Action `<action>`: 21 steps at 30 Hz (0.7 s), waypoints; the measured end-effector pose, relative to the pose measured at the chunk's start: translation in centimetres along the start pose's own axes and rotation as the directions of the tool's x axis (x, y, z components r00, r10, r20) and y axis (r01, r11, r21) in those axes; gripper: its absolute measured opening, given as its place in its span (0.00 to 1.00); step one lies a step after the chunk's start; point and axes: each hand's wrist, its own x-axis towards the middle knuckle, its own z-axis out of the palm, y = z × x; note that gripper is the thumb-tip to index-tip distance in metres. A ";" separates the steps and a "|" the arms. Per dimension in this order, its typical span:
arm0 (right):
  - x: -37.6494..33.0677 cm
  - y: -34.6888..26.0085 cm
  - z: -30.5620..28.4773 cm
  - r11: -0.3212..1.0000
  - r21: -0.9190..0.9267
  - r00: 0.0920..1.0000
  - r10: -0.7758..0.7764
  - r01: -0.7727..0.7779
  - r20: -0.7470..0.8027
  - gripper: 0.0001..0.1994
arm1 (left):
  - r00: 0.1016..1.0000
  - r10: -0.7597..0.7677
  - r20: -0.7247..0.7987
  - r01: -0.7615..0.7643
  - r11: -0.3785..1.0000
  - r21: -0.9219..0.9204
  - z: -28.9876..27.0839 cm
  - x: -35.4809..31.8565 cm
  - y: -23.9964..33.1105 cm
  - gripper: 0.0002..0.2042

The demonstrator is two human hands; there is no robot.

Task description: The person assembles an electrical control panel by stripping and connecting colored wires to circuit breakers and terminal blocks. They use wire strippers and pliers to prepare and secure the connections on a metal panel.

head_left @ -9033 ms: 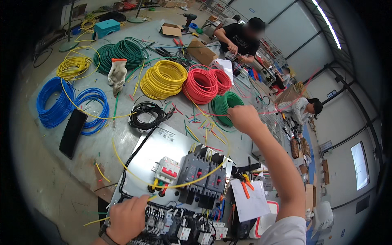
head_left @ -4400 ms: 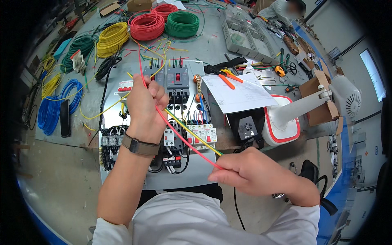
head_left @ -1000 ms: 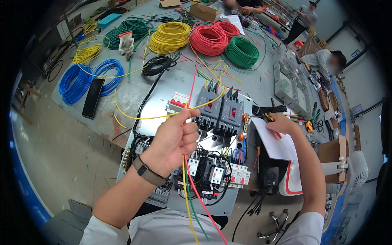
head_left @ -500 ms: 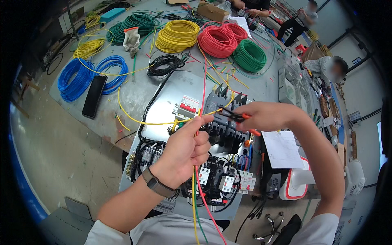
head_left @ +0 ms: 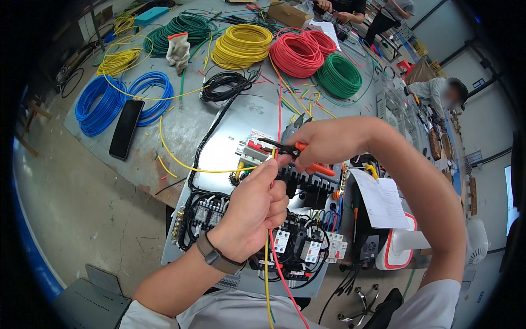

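Note:
My left hand [head_left: 255, 205] is closed round several wires, among them a yellow wire [head_left: 266, 263] and a red wire [head_left: 279, 268] that hang below the fist. Above the fist, the red wire runs on toward the back of the table and the yellow one bends off to the left. Gripped in my right hand [head_left: 326, 140] are pliers [head_left: 315, 166] with orange handles and a black head. Their jaws cross the wires just above my left fingertips; whether they touch them I cannot tell. Below both hands lies a metal panel [head_left: 216, 156] carrying breakers and contactors.
Coils of blue wire [head_left: 96, 112], yellow wire [head_left: 241, 46], red wire [head_left: 296, 52] and green wire [head_left: 338, 75] lie across the table. A black phone [head_left: 126, 129] and a glove [head_left: 178, 53] lie among them. Papers [head_left: 378, 197] sit at the right. Other people work farther off.
My right hand has brought the pliers left, from over the dark breakers to the wires at my left fingertips. My left hand has shifted slightly right and stays closed on the wires.

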 end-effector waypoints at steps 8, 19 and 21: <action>-0.1 -1.0 -0.3 0.998 0.030 0.998 0.051 -0.053 0.036 0.12 | 1.000 0.009 0.004 -0.009 1.000 -0.002 -0.1 0.0 0.0 0.18; 0.3 0.7 2.2 0.993 0.086 0.993 -0.076 0.084 -0.093 0.18 | 1.000 0.003 -0.017 -0.003 1.000 0.000 0.2 -0.2 0.0 0.17; 0.9 1.7 2.7 0.974 -0.075 0.959 -0.223 0.213 -0.176 0.18 | 1.000 0.001 -0.008 -0.001 1.000 0.003 0.2 -0.3 0.0 0.17</action>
